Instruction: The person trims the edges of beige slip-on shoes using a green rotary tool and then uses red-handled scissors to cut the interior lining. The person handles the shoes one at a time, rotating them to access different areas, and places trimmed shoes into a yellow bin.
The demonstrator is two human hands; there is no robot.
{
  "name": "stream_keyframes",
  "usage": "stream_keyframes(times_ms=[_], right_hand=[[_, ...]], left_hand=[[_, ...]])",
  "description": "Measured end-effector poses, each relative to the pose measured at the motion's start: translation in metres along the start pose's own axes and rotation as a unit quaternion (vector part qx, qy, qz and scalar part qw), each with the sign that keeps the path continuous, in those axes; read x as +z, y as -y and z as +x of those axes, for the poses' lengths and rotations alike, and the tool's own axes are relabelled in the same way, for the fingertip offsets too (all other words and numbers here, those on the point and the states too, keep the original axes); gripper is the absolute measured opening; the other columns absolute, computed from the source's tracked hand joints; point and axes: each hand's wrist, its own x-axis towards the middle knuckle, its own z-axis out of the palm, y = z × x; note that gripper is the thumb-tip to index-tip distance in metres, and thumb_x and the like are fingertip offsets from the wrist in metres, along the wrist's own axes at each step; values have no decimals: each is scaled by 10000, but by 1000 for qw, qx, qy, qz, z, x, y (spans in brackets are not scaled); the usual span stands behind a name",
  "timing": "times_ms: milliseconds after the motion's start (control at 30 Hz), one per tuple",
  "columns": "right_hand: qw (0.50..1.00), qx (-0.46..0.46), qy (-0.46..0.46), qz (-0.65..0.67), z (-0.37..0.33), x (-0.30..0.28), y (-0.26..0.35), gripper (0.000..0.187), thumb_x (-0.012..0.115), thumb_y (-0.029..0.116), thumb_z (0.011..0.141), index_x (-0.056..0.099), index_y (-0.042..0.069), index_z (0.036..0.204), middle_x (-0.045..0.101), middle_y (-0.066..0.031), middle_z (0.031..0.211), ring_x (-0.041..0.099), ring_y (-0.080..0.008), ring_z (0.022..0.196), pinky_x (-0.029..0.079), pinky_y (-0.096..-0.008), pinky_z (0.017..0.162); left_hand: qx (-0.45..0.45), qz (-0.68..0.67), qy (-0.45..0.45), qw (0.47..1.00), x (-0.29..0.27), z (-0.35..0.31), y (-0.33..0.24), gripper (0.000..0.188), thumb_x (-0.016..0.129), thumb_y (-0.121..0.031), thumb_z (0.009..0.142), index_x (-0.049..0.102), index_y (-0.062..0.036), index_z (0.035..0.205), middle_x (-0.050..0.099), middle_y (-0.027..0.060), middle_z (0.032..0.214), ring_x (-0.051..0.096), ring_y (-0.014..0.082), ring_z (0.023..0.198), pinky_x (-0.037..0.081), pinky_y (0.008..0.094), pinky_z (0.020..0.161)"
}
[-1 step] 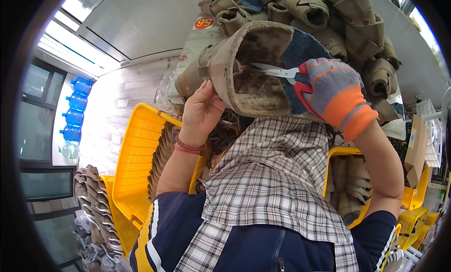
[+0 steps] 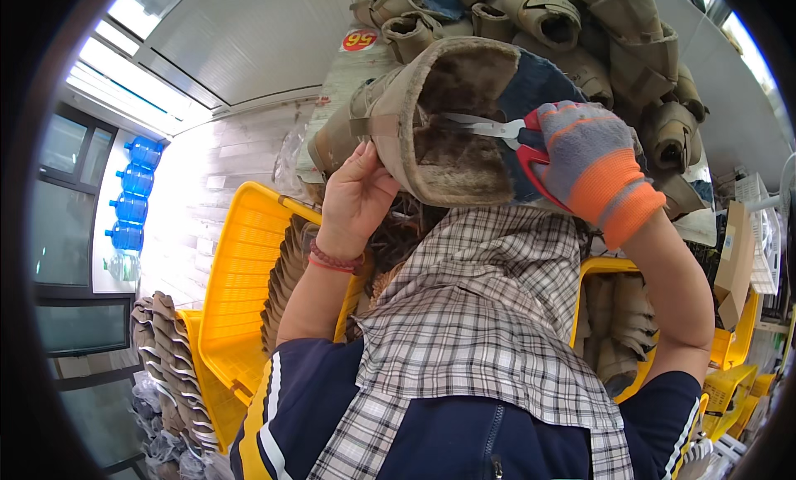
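My bare left hand (image 2: 358,190) pinches the left rim of a wide tan fabric sleeve (image 2: 396,140) lined with brown fleece and blue cloth. Its thumb and fingertips are closed on the edge, beside a tan strap. In a grey and orange knitted glove, my right hand (image 2: 590,148) grips red-handled scissors (image 2: 497,129). The blades point left into the sleeve's open mouth, slightly apart, in front of the fleece. Whether they touch the lining I cannot tell. The gloved fingers partly cover the handles.
Several similar rolled tan sleeves (image 2: 547,24) are heaped beyond the work. Yellow plastic crates (image 2: 240,289) holding stacked tan pieces stand at both sides of my lap. Blue water bottles (image 2: 131,206) line the far left wall. A cardboard box (image 2: 734,264) is at the right.
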Motion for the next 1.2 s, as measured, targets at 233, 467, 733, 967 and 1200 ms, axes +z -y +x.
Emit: stream_keyframes(times_ms=[233, 467, 733, 967, 1200], right_hand=[[998, 12, 59, -19, 7, -3, 10, 335, 635, 329, 789, 608, 57, 983, 643, -125, 910, 634, -249, 877, 502, -343, 724], [999, 28, 39, 10, 2, -3, -3, 344, 692, 337, 731, 613, 90, 955, 640, -97, 869, 631, -248, 843, 497, -346, 715], [969, -84, -167, -164, 1, -5, -38, 440, 719, 346, 691, 581, 96, 1026, 581, -76, 951, 573, -241, 890, 449, -365, 781], [951, -127, -194, -202, 21, -3, -47, 319, 623, 343, 789, 576, 91, 979, 556, -75, 910, 555, -240, 853, 444, -381, 763], [957, -114, -171, -206, 25, -4, -45, 298, 628, 338, 787, 583, 111, 974, 572, -70, 911, 567, -232, 857, 445, -379, 770]], left_hand=[[-2, -31, 65, 997, -8, 3, 5, 353, 429, -102, 958, 427, 52, 1276, 491, 196, 1293, 487, 272, 1201, 392, 425, 1036], [-6, -5, -12, 1000, 2, 1, 5, 264, 435, -101, 961, 490, 8, 1195, 577, 127, 1168, 566, 248, 1079, 450, 419, 965], [-40, -6, 5, 999, 4, 2, 0, 284, 416, -129, 972, 485, 17, 1206, 564, 134, 1191, 557, 256, 1087, 436, 436, 972], [-65, 1, 6, 998, 14, 3, 0, 310, 422, -131, 967, 466, 30, 1228, 558, 139, 1203, 556, 263, 1092, 436, 449, 964], [-82, -21, 69, 994, 16, 3, -2, 334, 420, -130, 967, 447, 43, 1251, 542, 163, 1235, 540, 269, 1125, 420, 433, 994]])
